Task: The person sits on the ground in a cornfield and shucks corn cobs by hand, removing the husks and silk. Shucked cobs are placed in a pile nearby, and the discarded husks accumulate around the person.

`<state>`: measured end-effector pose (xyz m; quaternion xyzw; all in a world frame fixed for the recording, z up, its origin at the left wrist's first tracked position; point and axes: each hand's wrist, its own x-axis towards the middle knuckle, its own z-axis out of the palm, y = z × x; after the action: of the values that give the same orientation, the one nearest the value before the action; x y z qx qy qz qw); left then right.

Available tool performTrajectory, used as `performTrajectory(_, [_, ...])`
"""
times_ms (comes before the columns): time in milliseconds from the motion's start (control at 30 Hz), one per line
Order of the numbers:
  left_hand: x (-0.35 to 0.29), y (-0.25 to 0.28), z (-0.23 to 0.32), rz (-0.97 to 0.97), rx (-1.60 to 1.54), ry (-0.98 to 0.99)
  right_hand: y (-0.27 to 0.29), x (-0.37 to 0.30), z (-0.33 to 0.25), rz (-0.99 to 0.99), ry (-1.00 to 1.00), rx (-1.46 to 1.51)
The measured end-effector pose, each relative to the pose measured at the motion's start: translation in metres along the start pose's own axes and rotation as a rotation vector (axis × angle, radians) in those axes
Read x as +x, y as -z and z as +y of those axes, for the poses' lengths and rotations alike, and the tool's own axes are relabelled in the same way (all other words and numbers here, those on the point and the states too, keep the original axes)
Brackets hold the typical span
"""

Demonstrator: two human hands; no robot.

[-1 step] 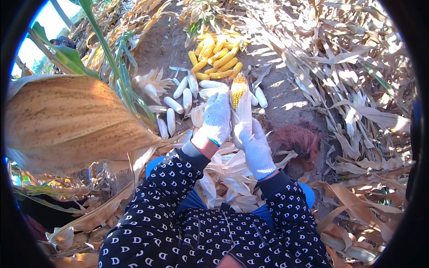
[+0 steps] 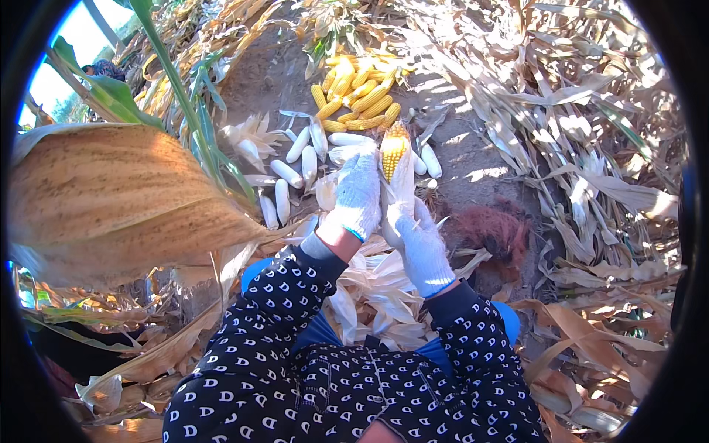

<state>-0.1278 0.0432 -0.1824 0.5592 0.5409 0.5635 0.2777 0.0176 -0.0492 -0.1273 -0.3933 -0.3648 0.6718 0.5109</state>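
Note:
A partly husked ear of corn (image 2: 394, 153) points away from me, its yellow kernels bare at the upper end and pale husk (image 2: 401, 190) still around the lower part. My right hand (image 2: 422, 249), in a white knit glove, is closed around the husked lower end. Against the ear's left side is my left hand (image 2: 357, 198), gloved alike, its fingers curled in on the corn husk; the fingertips are partly hidden. Just beyond both hands lie several white ears (image 2: 286, 173) on the soil. Farther off is a pile of bare yellow ears (image 2: 362, 92).
Loose pale husks (image 2: 384, 288) lie between my knees. Reddish-brown corn silk (image 2: 491, 232) sits to the right. A large dry leaf (image 2: 125, 199) juts in from the left beside a green stalk (image 2: 173, 70). Dry stalks and leaves (image 2: 576, 96) cover the ground at right.

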Motion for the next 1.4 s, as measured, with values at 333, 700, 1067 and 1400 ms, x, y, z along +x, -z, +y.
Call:
performTrajectory(333, [-0.014,0.005,0.089,-0.051,0.174,-0.005,0.007,0.014,-0.024,0.065,0.052,-0.249])
performTrajectory(700, [-0.014,0.003,0.089,0.011,-0.844,0.531,0.011,0.014,-0.025,-0.132,-0.099,0.502])
performTrajectory(1067, [-0.013,-0.005,0.093,0.041,-0.409,0.082,0.006,0.016,-0.026,-0.084,-0.103,0.465])
performTrajectory(1400, [-0.032,0.008,0.147,-0.23,-0.405,-0.159,0.015,0.021,-0.042,-0.124,-0.043,0.684])
